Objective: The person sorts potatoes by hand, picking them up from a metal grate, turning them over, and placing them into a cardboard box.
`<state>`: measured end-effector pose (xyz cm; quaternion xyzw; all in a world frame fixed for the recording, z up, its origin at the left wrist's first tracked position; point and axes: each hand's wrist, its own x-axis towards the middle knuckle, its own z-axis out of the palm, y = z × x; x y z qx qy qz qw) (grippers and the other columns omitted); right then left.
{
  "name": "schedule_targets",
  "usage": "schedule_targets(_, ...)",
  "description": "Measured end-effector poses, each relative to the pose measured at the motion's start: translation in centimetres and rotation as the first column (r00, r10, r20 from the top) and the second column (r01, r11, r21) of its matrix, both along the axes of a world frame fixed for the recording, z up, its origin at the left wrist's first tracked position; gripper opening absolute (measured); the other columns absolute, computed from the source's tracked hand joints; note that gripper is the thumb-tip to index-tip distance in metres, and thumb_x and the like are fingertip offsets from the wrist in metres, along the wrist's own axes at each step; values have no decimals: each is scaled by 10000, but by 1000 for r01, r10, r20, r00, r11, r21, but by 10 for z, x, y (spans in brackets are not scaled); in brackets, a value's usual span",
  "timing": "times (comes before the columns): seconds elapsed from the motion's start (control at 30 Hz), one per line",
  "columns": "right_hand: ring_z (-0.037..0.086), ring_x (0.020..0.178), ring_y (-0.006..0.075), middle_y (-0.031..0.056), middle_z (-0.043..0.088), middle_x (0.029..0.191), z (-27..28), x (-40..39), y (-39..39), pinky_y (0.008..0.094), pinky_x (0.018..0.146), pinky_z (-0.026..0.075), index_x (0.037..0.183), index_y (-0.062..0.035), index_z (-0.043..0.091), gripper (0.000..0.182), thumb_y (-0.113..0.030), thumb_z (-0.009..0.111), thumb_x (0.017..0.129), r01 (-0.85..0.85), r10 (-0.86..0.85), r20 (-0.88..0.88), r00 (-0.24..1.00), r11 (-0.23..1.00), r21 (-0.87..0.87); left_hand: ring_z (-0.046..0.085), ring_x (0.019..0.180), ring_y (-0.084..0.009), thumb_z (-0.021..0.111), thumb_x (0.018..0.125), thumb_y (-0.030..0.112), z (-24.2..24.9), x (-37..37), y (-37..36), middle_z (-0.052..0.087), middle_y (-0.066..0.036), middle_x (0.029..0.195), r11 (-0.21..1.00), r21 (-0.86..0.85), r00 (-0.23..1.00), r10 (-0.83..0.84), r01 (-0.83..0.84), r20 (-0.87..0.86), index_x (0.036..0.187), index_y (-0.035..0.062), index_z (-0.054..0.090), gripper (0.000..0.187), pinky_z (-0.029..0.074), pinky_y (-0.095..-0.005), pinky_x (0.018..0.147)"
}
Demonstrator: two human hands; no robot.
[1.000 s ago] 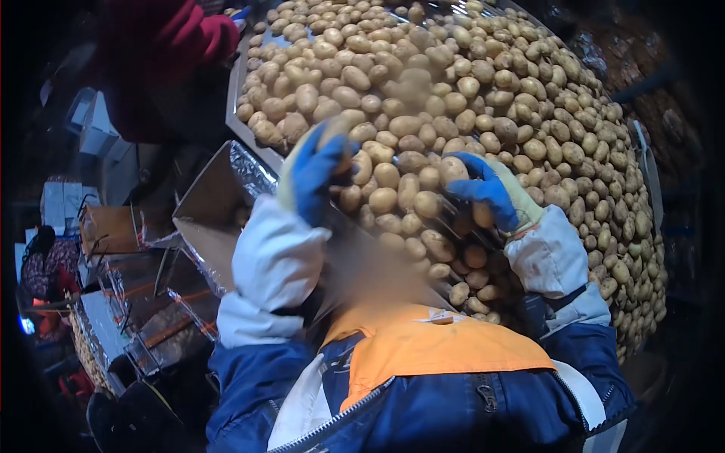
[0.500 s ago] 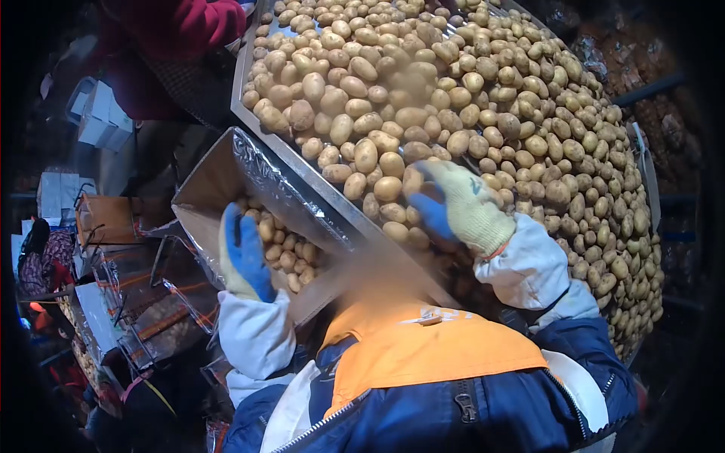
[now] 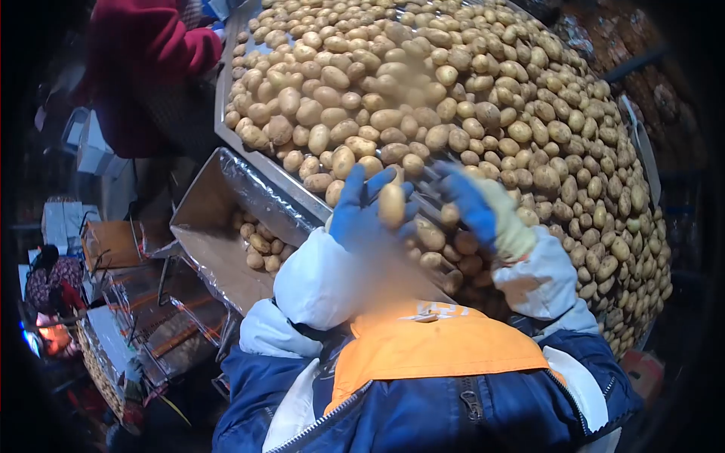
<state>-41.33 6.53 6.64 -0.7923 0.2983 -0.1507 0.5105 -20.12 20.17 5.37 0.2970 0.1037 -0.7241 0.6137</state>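
My left hand (image 3: 361, 208), in a glove with a blue palm, is turned palm up at the near edge of the potato table, its fingers curled around a potato (image 3: 391, 205). To its right is my right hand (image 3: 487, 211), in a cream and blue glove, over the near part of the potato heap (image 3: 529, 143). Motion smears its fingertips, so I cannot tell what they grip. Loose potatoes lie beneath and between both hands. Left of my left hand stands a cardboard box (image 3: 200, 200) with a plastic liner and potatoes (image 3: 260, 241) inside.
A metal rim (image 3: 291, 181) borders the table beside the box. A person in a red sleeve (image 3: 177, 49) stands at the far left of the table. Wire racks and an orange-brown carton (image 3: 109, 245) fill the left side, with another person (image 3: 53, 283) farther off.
My left hand has moved from inside the box to the table edge and now has a potato in it. My right hand has shifted slightly right, fingers blurred.
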Motion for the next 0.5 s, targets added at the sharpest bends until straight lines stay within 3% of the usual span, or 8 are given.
schedule_targets(0.07, 710, 1066, 175, 120, 734, 1204, 36, -20, -2, 302, 847, 581, 1403, -2, 586, 428, -267, 613, 1068, 333, -350, -76, 934, 926, -176, 695, 1037, -324, 569, 1042, 543, 2, -8, 1, 664, -131, 1226, 997, 78, 890, -35, 0, 455, 1477, 125, 492, 609, 611, -482, 812)
schedule_targets(0.1, 718, 1070, 250, 149, 737, 1176, 32, -39, -11, 378, 864, 585, 1391, -8, 594, 492, -337, 654, 1031, 480, -506, -165, 847, 860, -176, 694, 978, -305, 563, 1052, 525, -15, 6, 6, 670, -114, 1173, 999, 35, 999, -28, 27, 26, 1461, 133, 519, 568, 598, -431, 747)
schedule_targets(0.13, 667, 1169, 342, 191, 690, 1281, 15, -83, -41, 492, 954, 537, 1406, -37, 591, 625, -451, 701, 951, 86, -565, -401, 721, 647, -758, 683, 943, -266, 633, 1038, 447, -34, 6, 12, 679, -103, 1130, 993, -85, 912, -42, 84, 409, 1457, 119, 533, 542, 575, -392, 707)
schedule_targets(0.2, 544, 1312, 412, 200, 601, 1427, 9, -99, -48, 513, 1076, 453, 1413, -93, 604, 652, -455, 749, 890, -85, -670, -463, 580, 516, -852, 677, 961, -238, 709, 1002, 360, -1, 6, 1, 682, -96, 1114, 964, 146, 602, -254, 224, 757, 1472, 104, 526, 565, 579, -382, 750)
schedule_targets(0.23, 507, 1344, 406, 172, 575, 1463, 10, -87, -45, 529, 1078, 437, 1433, -131, 590, 664, -481, 738, 889, -99, -657, -528, 538, 573, -814, 669, 979, -225, 763, 963, 333, -20, -1, -2, 687, -117, 1126, 982, 0, 256, -49, 187, 965, 1483, 87, 511, 629, 574, -379, 814)
schedule_targets(0.27, 469, 1376, 399, 144, 548, 1498, 9, -67, -40, 546, 1081, 421, 1452, -169, 576, 676, -508, 727, 887, -108, -637, -590, 496, 629, -770, 687, 1025, -298, 761, 950, 300, -36, 4, -2, 687, -161, 1171, 954, -33, -283, 121, 297, 951, 1483, 116, 514, 615, 571, -404, 863)
schedule_targets(0.33, 516, 1313, 380, 120, 624, 1368, -1, -38, -47, 550, 1060, 436, 1424, -203, 605, 652, -547, 703, 880, -4, -638, -532, 557, 638, -770, 681, 1069, -376, 762, 916, 237, -2, 6, -16, 662, -198, 1218, 819, 307, -648, 101, 484, 755, 1437, 156, 548, 570, 569, -446, 870)
schedule_targets(0.5, 638, 1115, 386, 170, 679, 1208, -18, 46, -10, 505, 955, 512, 1293, -127, 647, 493, -381, 734, 880, 125, -347, -195, 918, 717, -685, 658, 1128, -426, 768, 822, 227, 4, 1, -57, 553, -175, 1389, 714, 600, -774, -130, 361, 620, 1340, 208, 599, 545, 557, -515, 921)
